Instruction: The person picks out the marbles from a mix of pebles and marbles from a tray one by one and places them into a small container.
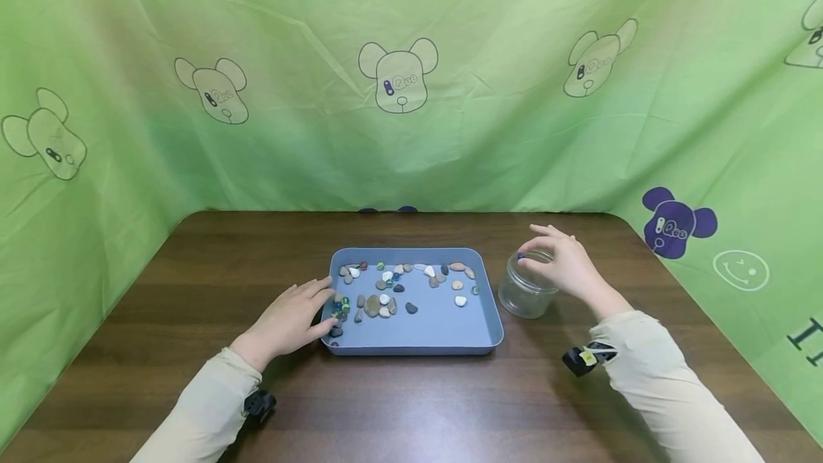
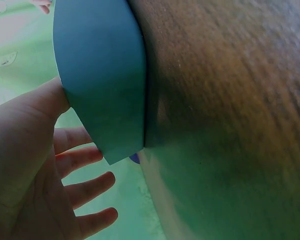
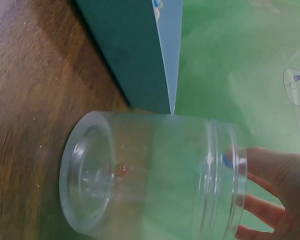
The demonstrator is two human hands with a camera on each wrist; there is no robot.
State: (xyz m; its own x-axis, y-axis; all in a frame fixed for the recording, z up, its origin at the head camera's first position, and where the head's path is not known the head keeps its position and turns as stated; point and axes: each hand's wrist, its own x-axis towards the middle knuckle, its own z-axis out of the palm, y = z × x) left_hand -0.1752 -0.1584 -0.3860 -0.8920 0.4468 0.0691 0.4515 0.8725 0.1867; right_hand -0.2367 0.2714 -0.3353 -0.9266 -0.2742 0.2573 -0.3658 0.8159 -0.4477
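My right hand (image 1: 558,263) pinches a small blue marble (image 1: 521,256) between thumb and finger at the mouth of a clear jar (image 1: 527,299). The right wrist view shows the blue marble (image 3: 227,160) just inside the jar's rim, and a reddish marble (image 3: 121,170) near the jar's bottom. On the tray's left edge rests my left hand (image 1: 292,316), its fingers spread and relaxed. The blue tray (image 1: 444,331) holds several pebbles (image 1: 373,306) and marbles (image 1: 345,304), some close by the left fingertips. In the left wrist view the thumb touches the tray's rim (image 2: 64,85).
The jar stands on the brown wooden table (image 1: 411,399), a little right of the tray. A green printed cloth (image 1: 450,156) hangs behind the table and along its sides. Each sleeve carries a small black camera (image 1: 259,406) at the wrist.
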